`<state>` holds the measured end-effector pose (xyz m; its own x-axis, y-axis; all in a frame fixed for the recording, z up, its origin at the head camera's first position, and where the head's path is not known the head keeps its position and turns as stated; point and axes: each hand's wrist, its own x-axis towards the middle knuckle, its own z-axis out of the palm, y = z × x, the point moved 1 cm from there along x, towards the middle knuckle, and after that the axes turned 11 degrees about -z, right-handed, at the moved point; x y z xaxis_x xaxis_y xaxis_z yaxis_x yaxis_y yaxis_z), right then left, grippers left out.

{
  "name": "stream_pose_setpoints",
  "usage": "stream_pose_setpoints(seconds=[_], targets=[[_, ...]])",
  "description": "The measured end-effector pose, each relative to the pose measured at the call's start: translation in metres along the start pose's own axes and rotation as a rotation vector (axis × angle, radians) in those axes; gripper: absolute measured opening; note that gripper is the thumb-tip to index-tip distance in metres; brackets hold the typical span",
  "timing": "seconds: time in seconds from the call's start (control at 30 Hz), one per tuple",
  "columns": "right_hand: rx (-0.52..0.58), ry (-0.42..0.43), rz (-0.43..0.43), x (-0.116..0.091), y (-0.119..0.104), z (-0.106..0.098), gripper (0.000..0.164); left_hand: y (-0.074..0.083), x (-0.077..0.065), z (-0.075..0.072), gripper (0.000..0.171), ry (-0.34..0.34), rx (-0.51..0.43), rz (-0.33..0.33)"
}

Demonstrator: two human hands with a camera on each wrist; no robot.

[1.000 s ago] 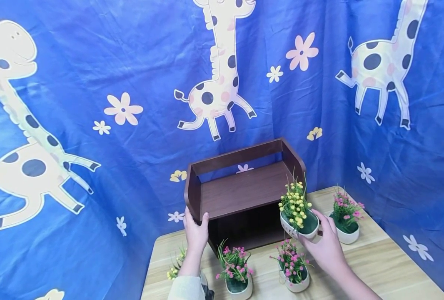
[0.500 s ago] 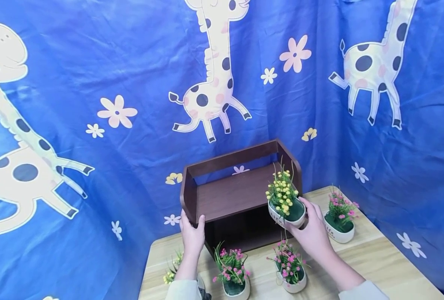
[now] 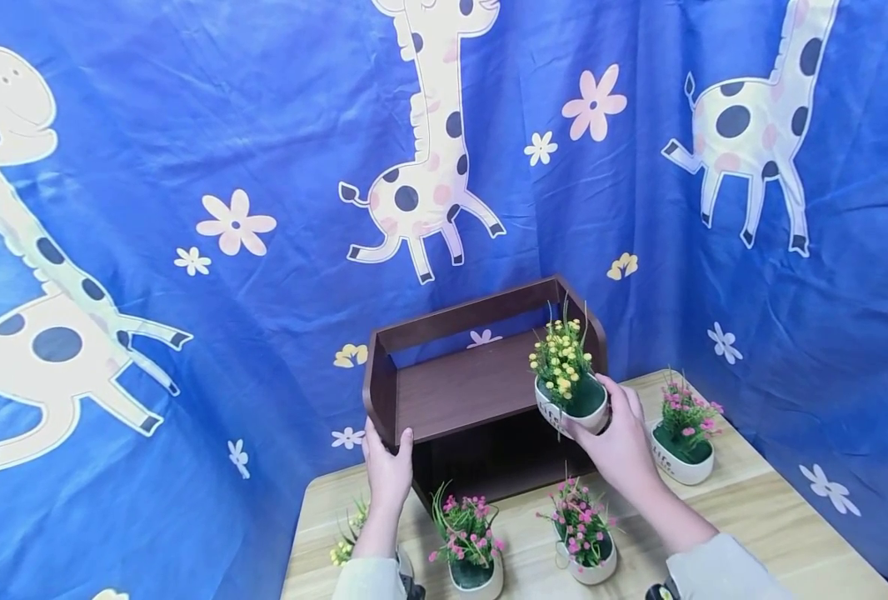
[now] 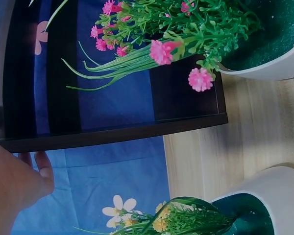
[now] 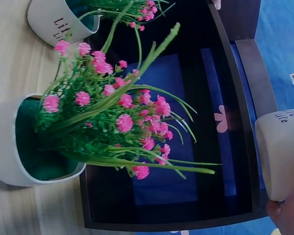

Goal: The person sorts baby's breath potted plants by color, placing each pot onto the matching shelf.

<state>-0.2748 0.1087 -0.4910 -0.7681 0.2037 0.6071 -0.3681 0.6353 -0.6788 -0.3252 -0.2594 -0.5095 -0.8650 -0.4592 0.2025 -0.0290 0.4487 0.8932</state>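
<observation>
A dark brown two-tier wooden shelf (image 3: pixel 455 379) stands at the back of the table. My left hand (image 3: pixel 388 473) grips its left side panel, thumb at the front. In the left wrist view, fingertips of that hand (image 4: pixel 14 188) show behind the panel edge. My right hand (image 3: pixel 627 437) holds a potted plant (image 3: pixel 586 398) with yellow flowers in a white pot, over the right end of the shelf's upper board. Whether the pot touches the board I cannot tell. Only the lettered wall of this white pot (image 5: pixel 284 152) shows in the right wrist view.
Pink-flowered potted plants stand before the shelf, one left (image 3: pixel 474 571) and one right (image 3: pixel 590 558); another (image 3: pixel 684 458) is at the table's right. A yellow-flowered plant (image 3: pixel 342 550) is partly hidden by my left forearm. Blue giraffe-print cloth (image 3: pixel 279 108) hangs behind the wooden table (image 3: pixel 759 517).
My right hand has carried the yellow-flowered potted plant left and slightly up, from the shelf's right front corner to over its upper board. The left hand keeps its grip on the side panel.
</observation>
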Motion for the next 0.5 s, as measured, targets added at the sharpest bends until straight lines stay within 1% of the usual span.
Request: stream_pose_setpoints(seconds=[0.07,0.17,0.3,0.5], targets=[[-0.01,-0.008,0.014,0.003,0.001,0.003,0.088,0.0,0.0,0.0,0.08,0.002,0.003,0.003],[0.012,-0.021,0.03,0.008,-0.001,0.007,0.088,0.001,-0.001,0.0,0.08,0.003,0.002,0.003],[0.045,-0.009,0.019,0.014,-0.003,0.012,0.089,0.002,-0.001,0.0,0.079,0.002,0.007,-0.007],[0.001,-0.005,0.036,0.024,-0.005,0.019,0.091,0.002,-0.002,0.001,0.08,0.0,0.013,-0.015]])
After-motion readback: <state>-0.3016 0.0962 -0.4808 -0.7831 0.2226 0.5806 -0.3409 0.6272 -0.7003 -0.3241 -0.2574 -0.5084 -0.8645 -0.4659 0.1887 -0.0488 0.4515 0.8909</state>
